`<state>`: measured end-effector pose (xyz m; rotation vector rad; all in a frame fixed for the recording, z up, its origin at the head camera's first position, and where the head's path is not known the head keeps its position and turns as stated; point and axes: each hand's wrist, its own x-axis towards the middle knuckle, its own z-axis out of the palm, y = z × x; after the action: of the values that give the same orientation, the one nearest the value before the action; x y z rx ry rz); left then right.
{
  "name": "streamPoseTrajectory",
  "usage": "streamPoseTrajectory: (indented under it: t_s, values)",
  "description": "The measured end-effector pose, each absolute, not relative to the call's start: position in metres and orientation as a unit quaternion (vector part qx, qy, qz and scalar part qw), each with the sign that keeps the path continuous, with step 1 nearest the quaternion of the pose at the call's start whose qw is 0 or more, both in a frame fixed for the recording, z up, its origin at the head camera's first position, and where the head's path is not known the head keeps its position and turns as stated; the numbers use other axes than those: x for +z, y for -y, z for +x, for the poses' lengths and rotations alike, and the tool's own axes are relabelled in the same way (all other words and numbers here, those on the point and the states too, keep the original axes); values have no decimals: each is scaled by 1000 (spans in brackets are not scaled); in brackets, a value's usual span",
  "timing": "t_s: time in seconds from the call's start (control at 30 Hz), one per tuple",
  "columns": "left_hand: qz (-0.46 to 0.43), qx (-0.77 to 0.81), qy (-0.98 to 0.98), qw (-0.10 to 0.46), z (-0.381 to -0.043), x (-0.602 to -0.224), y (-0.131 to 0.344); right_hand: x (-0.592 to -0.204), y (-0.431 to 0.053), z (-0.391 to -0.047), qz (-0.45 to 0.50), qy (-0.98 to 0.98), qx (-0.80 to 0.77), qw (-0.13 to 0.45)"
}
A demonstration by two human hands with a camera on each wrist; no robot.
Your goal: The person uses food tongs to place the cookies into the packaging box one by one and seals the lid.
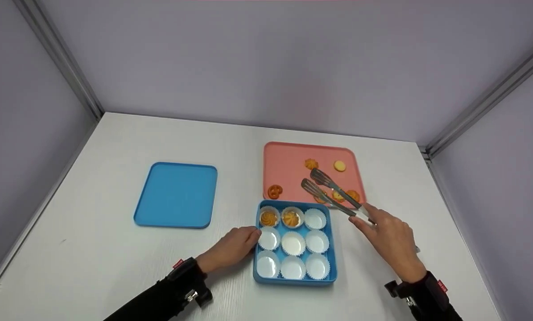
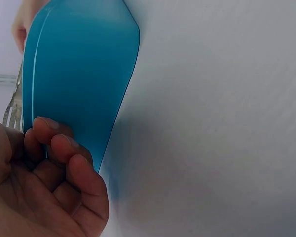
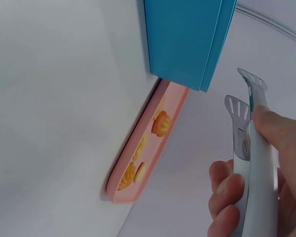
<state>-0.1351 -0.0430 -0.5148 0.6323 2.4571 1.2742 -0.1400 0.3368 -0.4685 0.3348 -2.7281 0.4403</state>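
My right hand [image 1: 391, 238] holds a pair of metal tongs [image 3: 263, 168] by the light handles, their slotted tips apart. In the head view the tips overlap the pink tray [image 1: 286, 162], and nothing shows between them. That tray bears several small baked pieces, among them a pretzel-shaped cookie [image 1: 274, 191] and a round pale cookie [image 1: 340, 166]. My left hand [image 1: 230, 249] grips the left rim of a blue box [image 1: 293, 282], its curled fingers against the outer wall. White paper cups fill the box in rows; two in the back row hold swirled cookies [image 1: 291, 218].
At the left on the white table [image 1: 92, 249] lies a flat blue tray [image 1: 175, 194]. The pink tray is right behind the box. Grey-white panels [image 1: 248, 67] stand along the back and both sides of the table.
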Motion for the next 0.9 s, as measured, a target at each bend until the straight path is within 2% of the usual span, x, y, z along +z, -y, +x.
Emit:
streamPoseTrajectory:
  t_s: [0.17, 0.7, 0.9]
  values:
    - [222, 446, -854, 148, -135, -515, 43, -471, -345, -158, 100, 968, 150, 174]
    - [221, 450, -847, 174, -138, -516, 43, -480, -347, -203, 45, 982, 145, 108]
    - [226, 449, -849, 161, -137, -517, 43, -482, -343, -214, 25, 986, 143, 82]
